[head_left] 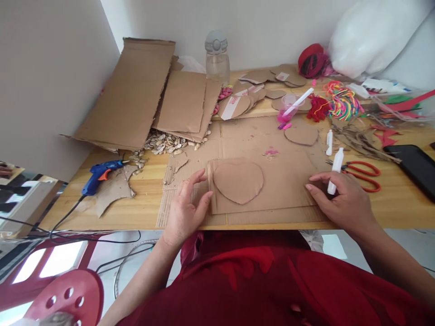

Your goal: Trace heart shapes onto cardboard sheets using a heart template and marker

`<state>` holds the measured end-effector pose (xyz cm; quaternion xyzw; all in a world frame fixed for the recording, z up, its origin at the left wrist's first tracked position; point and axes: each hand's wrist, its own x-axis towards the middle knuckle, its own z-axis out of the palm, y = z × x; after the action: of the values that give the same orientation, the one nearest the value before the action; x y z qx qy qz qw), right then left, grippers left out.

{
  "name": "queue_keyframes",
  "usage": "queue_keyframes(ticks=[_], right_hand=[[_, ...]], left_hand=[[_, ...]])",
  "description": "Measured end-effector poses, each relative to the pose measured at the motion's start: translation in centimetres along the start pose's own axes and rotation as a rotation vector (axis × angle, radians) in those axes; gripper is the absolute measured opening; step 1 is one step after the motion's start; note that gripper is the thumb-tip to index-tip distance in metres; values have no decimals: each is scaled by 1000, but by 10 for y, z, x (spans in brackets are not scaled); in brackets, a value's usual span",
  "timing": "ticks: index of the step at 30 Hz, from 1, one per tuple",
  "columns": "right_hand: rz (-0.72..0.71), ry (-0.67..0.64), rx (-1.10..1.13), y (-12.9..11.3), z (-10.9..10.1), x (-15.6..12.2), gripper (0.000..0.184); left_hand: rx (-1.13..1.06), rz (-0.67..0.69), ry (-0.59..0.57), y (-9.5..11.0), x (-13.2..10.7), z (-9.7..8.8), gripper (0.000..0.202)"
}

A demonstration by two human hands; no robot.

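A cardboard heart lies on a rectangular cardboard sheet near the table's front edge. My left hand rests flat with fingers spread on the sheet's left edge, just beside the heart. My right hand sits at the sheet's right edge, closed round a white marker that stands up between its fingers.
Red-handled scissors and a black phone lie to the right. A blue glue gun with its cord sits left. Folded cardboard, seed shells, a water bottle, more cardboard hearts and coloured cords fill the back.
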<state>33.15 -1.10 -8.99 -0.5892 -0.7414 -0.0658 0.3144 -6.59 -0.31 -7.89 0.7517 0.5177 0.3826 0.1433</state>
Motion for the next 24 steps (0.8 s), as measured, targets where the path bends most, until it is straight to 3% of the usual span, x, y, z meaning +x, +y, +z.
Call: queue_keyframes(ticks=[19, 24], right_hand=[[34, -9, 21, -4, 0, -3, 9], [74, -16, 51, -5, 0, -3, 9]], left_hand=[[193, 187, -256, 16, 22, 21, 99], [235, 195, -408, 12, 40, 26, 111]])
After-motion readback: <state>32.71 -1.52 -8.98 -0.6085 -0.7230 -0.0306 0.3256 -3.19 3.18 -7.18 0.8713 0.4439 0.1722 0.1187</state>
